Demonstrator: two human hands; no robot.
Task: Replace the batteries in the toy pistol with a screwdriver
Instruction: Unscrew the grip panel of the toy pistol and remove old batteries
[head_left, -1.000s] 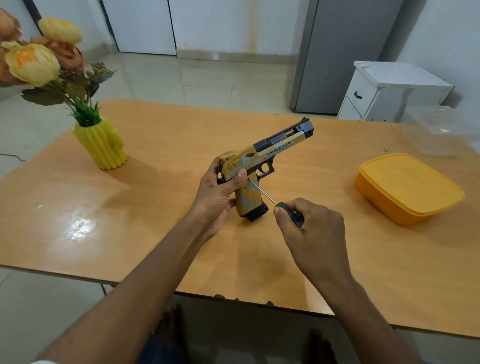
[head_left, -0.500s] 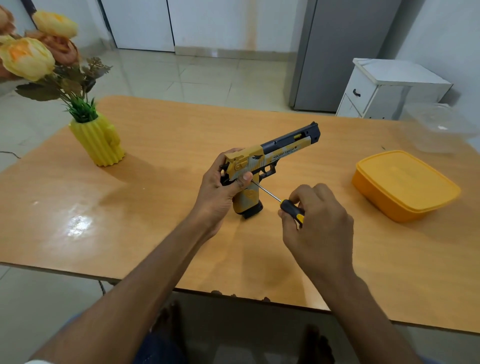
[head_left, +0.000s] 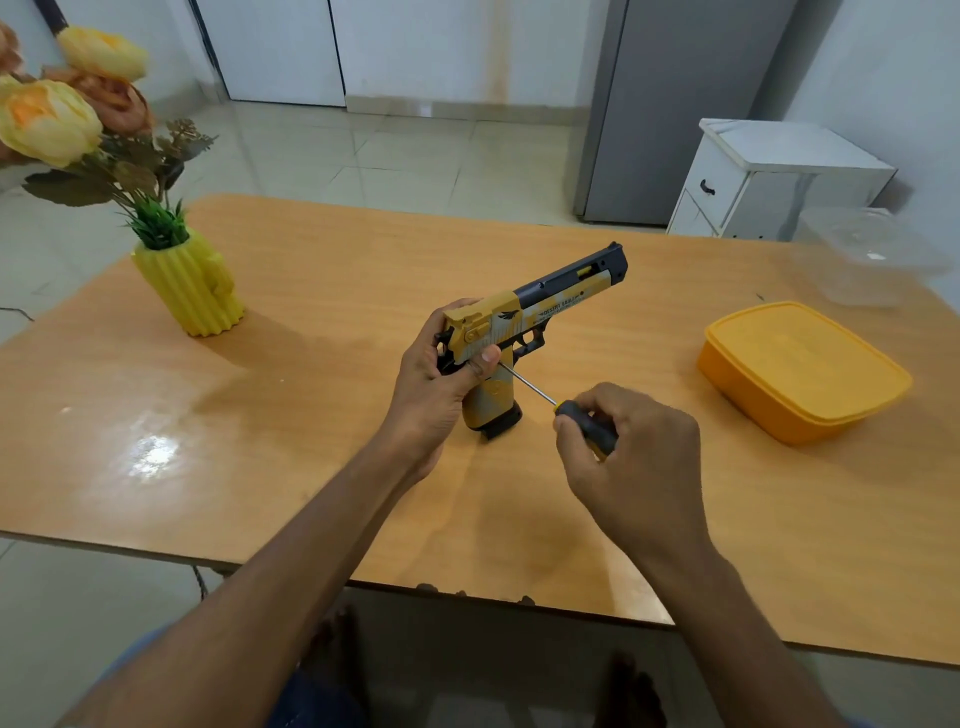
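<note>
A: Entry, head view. Where is the toy pistol (head_left: 519, 332)?

B: Near the middle of the wooden desk (head_left: 311, 467), standing upright on the butt of its grip. Muzzle points up and away to the right. Yellow-and-grey body, dark slide on top, dark base on the grip.

A: Left hand (head_left: 441, 384)?

B: Wrapped round the rear of the pistol. Fingers curl behind the back end; the thumb lies across the near side just above the grip. Firm hold.

A: Right hand (head_left: 623, 457)?

B: Closed round the handle of the screwdriver (head_left: 566, 408). Handle is black with yellow at the collar. The thin metal shaft runs up and to the left from the handle toward the pistol.

A: Tip contact?

B: The tip reaches the pistol's side right beside the left thumb, at the top of the grip. Whether it sits in a screw head, cannot tell; too small.

A: Other items on the desk?

B: Yellow ribbed vase (head_left: 189, 286) with flowers (head_left: 62, 114), far left. Orange lidded container (head_left: 800, 369) to the right, well apart from the pistol. Clear plastic container (head_left: 867, 254) behind it near the far right edge.

A: Beyond the desk?

B: White cabinet (head_left: 769, 176) and tiled floor.
</note>
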